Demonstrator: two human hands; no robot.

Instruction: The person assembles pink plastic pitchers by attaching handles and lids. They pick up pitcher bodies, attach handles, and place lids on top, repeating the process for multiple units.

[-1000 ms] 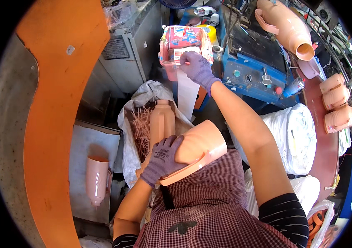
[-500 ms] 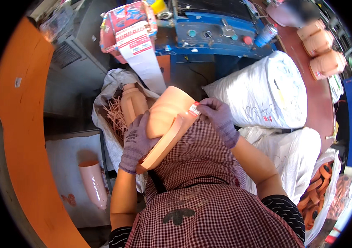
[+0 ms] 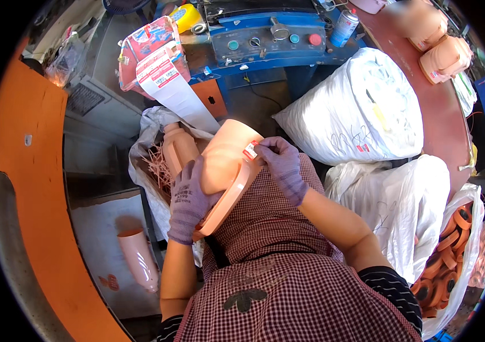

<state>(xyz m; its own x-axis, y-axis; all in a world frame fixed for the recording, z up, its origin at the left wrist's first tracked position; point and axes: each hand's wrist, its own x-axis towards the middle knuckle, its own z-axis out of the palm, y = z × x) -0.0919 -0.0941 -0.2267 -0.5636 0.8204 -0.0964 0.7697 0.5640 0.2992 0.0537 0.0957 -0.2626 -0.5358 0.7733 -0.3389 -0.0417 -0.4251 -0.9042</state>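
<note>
Although held above the apron (image 3: pixel 311 296) by left hand (image 3: pixel 188 200), with fingers half-curled, could slip through slack grip: noted peach jug (image 3: pixel 224 155) at centre; found right hand (image 3: pixel 285 170) pinching sticker (image 3: pixel 250 150) at jug's right end, with fingertips nearly together, risking creases from uneven pressure.

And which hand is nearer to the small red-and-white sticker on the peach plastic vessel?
The right hand: its fingertips are at the sticker. The left hand holds the vessel farther left, away from the sticker.

We are seeing smooth plastic on the peach jug (image 3: pixel 219 162), matt knitted gloves (image 3: pixel 188 199), a paper label strip (image 3: pixel 182 105), a glossy pink shell (image 3: pixel 138 259).
</note>
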